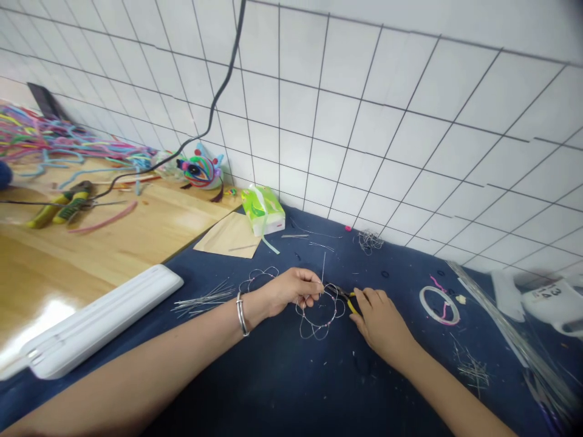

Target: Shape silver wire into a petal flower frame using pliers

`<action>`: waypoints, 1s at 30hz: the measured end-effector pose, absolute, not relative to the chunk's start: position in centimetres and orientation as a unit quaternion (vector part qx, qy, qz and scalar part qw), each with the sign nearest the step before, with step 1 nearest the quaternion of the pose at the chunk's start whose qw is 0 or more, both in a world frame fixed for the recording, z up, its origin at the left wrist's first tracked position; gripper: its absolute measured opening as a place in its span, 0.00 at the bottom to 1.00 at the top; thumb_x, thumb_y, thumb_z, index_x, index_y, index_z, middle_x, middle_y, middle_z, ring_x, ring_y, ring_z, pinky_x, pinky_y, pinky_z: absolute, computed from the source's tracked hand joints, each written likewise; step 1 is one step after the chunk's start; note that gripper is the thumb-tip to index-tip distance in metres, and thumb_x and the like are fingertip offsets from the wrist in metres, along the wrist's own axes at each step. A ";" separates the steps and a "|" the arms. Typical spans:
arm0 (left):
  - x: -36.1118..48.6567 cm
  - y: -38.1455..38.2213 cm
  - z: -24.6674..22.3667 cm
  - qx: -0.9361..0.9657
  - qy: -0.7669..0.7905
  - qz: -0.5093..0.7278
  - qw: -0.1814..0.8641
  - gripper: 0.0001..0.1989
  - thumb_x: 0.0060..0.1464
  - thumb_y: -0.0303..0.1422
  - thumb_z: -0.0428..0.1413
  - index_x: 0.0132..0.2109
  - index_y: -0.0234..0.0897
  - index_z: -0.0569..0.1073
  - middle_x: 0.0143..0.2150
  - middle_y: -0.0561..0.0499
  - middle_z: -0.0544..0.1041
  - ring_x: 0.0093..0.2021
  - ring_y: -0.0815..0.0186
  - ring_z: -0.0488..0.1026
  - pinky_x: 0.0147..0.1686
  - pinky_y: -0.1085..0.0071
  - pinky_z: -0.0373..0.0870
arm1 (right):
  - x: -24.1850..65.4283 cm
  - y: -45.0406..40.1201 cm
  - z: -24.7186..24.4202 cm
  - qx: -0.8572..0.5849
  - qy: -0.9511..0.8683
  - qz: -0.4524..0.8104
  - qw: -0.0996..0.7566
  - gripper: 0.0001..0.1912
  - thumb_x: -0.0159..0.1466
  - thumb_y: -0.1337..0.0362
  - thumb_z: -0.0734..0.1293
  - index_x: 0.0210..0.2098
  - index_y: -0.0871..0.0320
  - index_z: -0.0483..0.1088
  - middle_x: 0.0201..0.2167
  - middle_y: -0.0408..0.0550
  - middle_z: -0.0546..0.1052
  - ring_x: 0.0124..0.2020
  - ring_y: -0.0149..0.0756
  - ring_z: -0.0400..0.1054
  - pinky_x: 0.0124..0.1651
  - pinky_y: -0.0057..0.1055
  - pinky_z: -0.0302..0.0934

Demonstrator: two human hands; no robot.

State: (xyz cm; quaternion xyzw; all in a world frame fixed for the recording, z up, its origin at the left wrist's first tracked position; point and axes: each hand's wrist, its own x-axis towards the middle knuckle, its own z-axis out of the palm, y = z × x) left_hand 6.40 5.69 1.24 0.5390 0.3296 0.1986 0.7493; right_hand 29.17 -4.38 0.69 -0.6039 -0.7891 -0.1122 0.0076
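Note:
A flower-shaped wire frame (328, 325) with looped petals round a ring hangs at the centre, over the dark blue mat. My left hand (298, 289) pinches its upper left part, and a straight wire end rises above the fingertips. From the right, my right hand (377, 312) is closed round the yellow handles of pliers (350, 300). The pliers' dark jaws reach the frame's top beside my left fingertips; whether they grip the wire I cannot tell. Behind my left wrist lies another looped wire shape (259, 274).
Cut wires (204, 299) and a white bar-shaped case (104, 315) lie left. Farther back are a tissue pack (264, 209) and brown paper (228, 235). To the right are a tape roll (439, 305), wire scraps (473, 370) and long wires (505, 321). Green-yellow pliers (64, 206) rest on the wooden table.

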 end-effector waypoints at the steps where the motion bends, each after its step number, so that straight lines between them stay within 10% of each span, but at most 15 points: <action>1: 6.4 5.7 1.2 0.537 0.331 0.201 0.750 0.10 0.46 0.37 0.58 0.33 0.33 0.71 0.27 0.52 0.71 0.24 0.73 0.67 0.23 0.76 0.62 | 28.9 -4.2 0.7 -0.608 -0.785 -0.118 0.004 0.22 0.62 0.60 0.58 0.54 0.61 0.59 0.43 0.58 0.68 0.42 0.45 0.61 0.42 0.40 0.56; 8: 6.2 6.0 1.1 0.528 0.337 0.204 0.752 0.10 0.45 0.36 0.58 0.33 0.34 0.71 0.29 0.53 0.70 0.25 0.73 0.67 0.22 0.77 0.62 | 28.6 -2.1 1.4 -0.640 -0.764 -0.079 0.013 0.07 0.59 0.70 0.59 0.35 0.60 0.67 0.32 0.53 0.69 0.35 0.40 0.61 0.36 0.33 0.56; 15: 6.1 6.5 0.8 0.518 0.338 0.210 0.757 0.10 0.45 0.36 0.59 0.32 0.33 0.71 0.26 0.53 0.69 0.24 0.73 0.66 0.21 0.77 0.63 | 30.1 -1.7 2.1 -0.591 -0.796 -0.056 0.121 0.22 0.61 0.51 0.57 0.48 0.60 0.63 0.37 0.53 0.67 0.39 0.41 0.59 0.41 0.36 0.56; 30: 6.4 5.6 1.3 0.512 0.358 0.215 0.750 0.08 0.45 0.33 0.57 0.27 0.32 0.70 0.21 0.53 0.68 0.17 0.75 0.63 0.17 0.77 0.57 | 28.6 -3.9 2.7 -0.401 -0.823 -0.389 0.100 0.23 0.59 0.58 0.64 0.53 0.53 0.63 0.36 0.48 0.72 0.39 0.40 0.58 0.40 0.38 0.50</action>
